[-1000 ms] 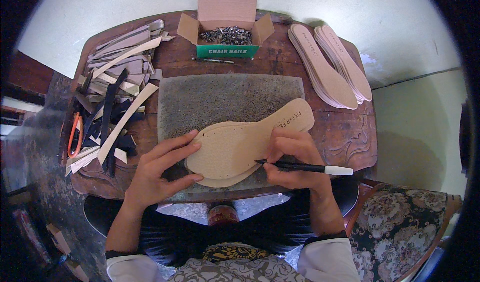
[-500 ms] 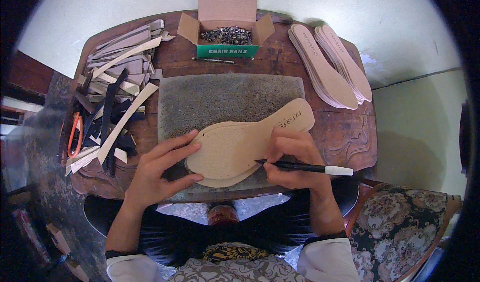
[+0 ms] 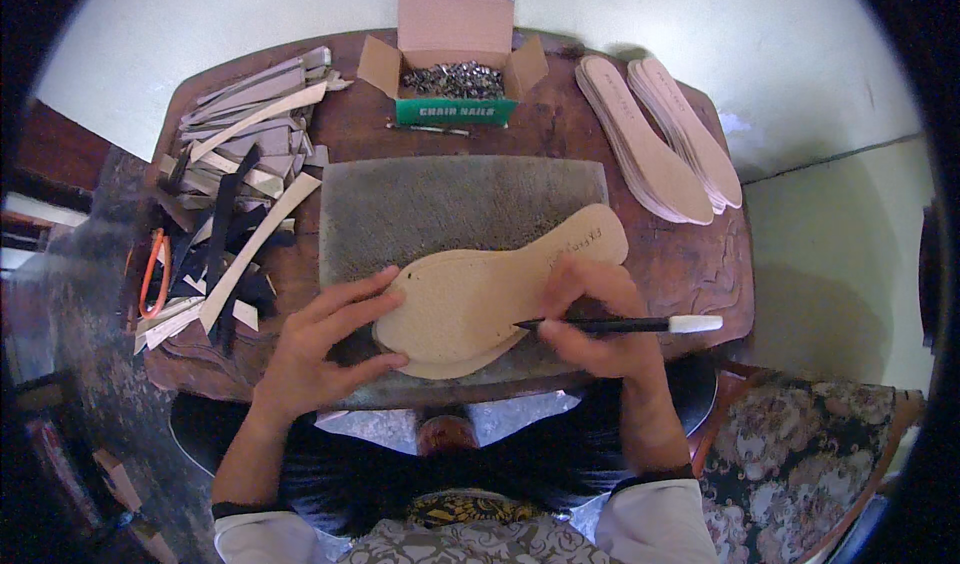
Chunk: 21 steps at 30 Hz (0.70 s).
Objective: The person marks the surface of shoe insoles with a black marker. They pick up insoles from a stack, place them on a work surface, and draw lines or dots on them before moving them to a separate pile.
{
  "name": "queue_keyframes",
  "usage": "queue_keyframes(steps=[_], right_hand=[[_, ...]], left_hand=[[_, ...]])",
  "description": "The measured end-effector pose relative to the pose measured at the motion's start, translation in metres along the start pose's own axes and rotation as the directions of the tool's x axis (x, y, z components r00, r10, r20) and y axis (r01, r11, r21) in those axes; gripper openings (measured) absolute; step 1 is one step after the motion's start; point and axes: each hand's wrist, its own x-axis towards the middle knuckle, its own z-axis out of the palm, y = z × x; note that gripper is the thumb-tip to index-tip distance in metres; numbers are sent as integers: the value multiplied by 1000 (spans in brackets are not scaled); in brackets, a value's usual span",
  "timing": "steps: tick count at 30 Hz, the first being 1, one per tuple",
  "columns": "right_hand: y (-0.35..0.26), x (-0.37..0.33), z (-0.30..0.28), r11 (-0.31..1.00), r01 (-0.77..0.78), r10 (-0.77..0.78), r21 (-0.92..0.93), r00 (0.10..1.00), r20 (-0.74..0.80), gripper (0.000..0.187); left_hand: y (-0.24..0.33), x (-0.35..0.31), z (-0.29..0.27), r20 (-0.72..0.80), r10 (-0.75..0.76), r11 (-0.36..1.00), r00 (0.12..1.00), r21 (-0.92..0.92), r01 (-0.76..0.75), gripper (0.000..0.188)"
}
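A tan shoe insole [image 3: 455, 299] lies slantwise near the front of the table, its wide toe end at the left and its heel at the upper right. Another insole shows beneath it along the lower edge. My left hand [image 3: 318, 344] holds the toe end, fingers on the upper edge and thumb on the lower one. Pinched in my right hand [image 3: 605, 309] is a black pen with a white end [image 3: 640, 325]. Its tip meets the insole near the lower edge, and small dark dots mark the surface. Both insoles rest on a grey speckled slab [image 3: 430, 199].
An open green box of nails [image 3: 453, 99] stands at the back, with a thin metal rod [image 3: 430, 131] before it. Insole stacks [image 3: 645, 149] lie at the back right. Offcut strips [image 3: 245, 129] and orange-handled scissors [image 3: 153, 274] crowd the left. A patterned chair [image 3: 800, 454] is at right.
The pen has tilted closer to level, and its white end has swung up and right. My right fingers have shifted slightly. My left hand stays on the insole.
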Motion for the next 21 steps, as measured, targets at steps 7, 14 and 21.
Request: queue_keyframes(steps=[7, 14, 21], right_hand=[[-18, 7, -6, 882, 71, -44, -466, 997, 69, 62], [-24, 13, 6, 851, 34, 106, -524, 966, 236, 79], [-26, 12, 3, 863, 35, 104, -504, 964, 245, 67]], left_hand=[[-2, -1, 2, -5, -2, 997, 1000, -74, 2, 73], [-2, -1, 1, -4, 13, 998, 1000, -68, -13, 72], [-1, -2, 0, 36, 21, 998, 999, -66, -19, 71]])
